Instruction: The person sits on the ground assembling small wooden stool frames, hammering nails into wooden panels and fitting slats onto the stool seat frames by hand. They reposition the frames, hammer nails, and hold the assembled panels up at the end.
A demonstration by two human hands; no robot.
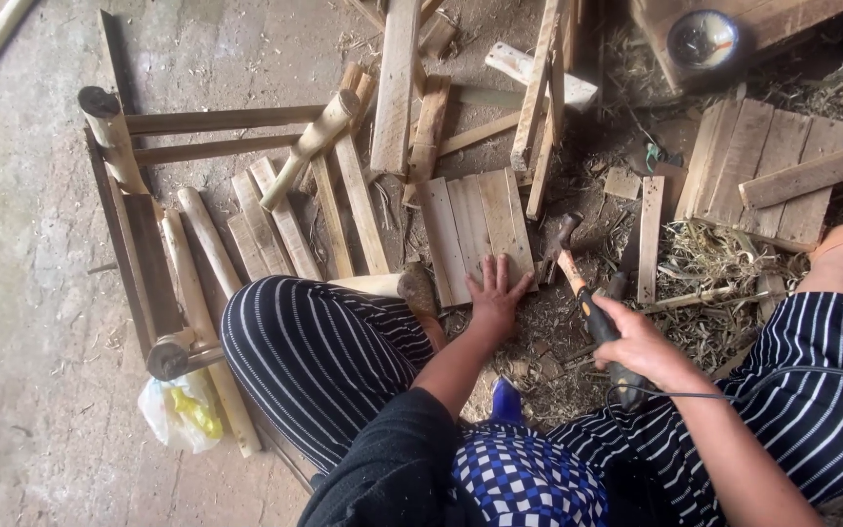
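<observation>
My left hand (496, 291) rests flat, fingers spread, on the near edge of a small panel of joined wooden slats (470, 229) lying on the ground. My right hand (636, 344) grips the black and orange handle of a claw hammer (582, 288), whose metal head (565, 231) points away from me just right of the panel. A bamboo frame with slats (246, 215) lies under my left leg in striped trousers (314, 351).
Loose planks and slats (397, 88) are scattered ahead. A second slat panel (763, 166) lies at right amid straw and shavings. A bowl (702, 39) sits on a wooden box at top right. A plastic bag (182, 410) lies by the frame. A thin cable (792, 376) crosses my right leg.
</observation>
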